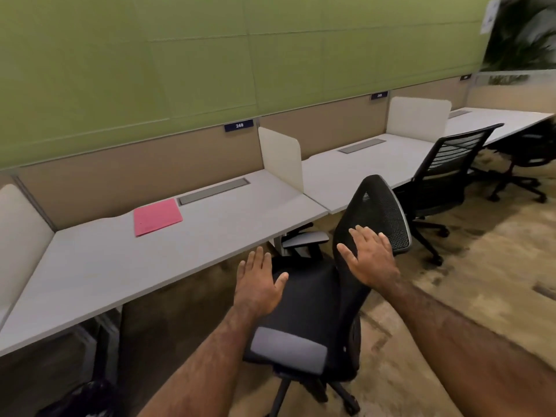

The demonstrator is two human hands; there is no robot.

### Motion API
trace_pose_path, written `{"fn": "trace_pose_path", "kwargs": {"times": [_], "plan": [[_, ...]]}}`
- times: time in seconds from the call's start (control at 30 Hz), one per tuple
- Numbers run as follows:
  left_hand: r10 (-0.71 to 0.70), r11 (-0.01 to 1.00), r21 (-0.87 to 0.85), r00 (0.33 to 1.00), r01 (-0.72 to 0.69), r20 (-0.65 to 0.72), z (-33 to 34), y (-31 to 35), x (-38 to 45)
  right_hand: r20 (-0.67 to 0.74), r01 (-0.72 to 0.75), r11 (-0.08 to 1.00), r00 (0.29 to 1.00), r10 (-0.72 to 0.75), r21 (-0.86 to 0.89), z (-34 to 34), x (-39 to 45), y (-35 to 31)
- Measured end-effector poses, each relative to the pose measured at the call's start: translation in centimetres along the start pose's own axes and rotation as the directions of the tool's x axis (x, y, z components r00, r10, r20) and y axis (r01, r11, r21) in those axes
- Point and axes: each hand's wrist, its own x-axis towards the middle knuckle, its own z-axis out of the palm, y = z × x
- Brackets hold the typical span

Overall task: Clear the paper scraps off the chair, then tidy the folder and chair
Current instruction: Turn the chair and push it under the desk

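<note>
A black mesh office chair stands just off the desk's front edge, its seat bare of scraps. My right hand is open, fingers spread, in front of the chair's backrest; whether it touches the mesh I cannot tell. My left hand is open too, hovering over the seat's left side and holding nothing. A pink folder lies shut and flat on the white desk, near the back by the cable slot.
A second black chair sits at the neighbouring desk to the right, a third further off. White dividers split the desks. A dark bin with a black liner stands under the desk at lower left. Patterned carpet lies to the right.
</note>
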Motion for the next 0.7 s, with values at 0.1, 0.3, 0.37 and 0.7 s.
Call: {"fn": "trace_pose_path", "kwargs": {"times": [0.1, 0.3, 0.37, 0.7], "plan": [[0.078, 0.997, -0.019, 0.997, -0.077, 0.002, 1.2, 4.7, 3.3, -0.025, -0.034, 0.999, 0.999, 0.035, 0.009, -1.0, 2.6, 4.2], [0.231, 0.907, -0.381, 0.969, -0.181, 0.089, 2.5, 18.0, 9.3, 0.017, -0.087, 0.988, 0.996, 0.086, 0.130, -2.6, 7.9, 13.0], [0.243, 0.893, -0.413, 0.963, -0.176, 0.114, 2.9, 22.4, 11.3, 0.094, -0.086, 0.991, 0.993, 0.076, 0.099, -2.9, 9.9, 15.8], [0.066, 0.982, -0.187, 0.960, -0.014, 0.273, 5.6, 30.8, 17.3, 0.302, -0.069, 0.998, 0.951, 0.062, 0.013, -0.9, 16.3, 19.1]]}}
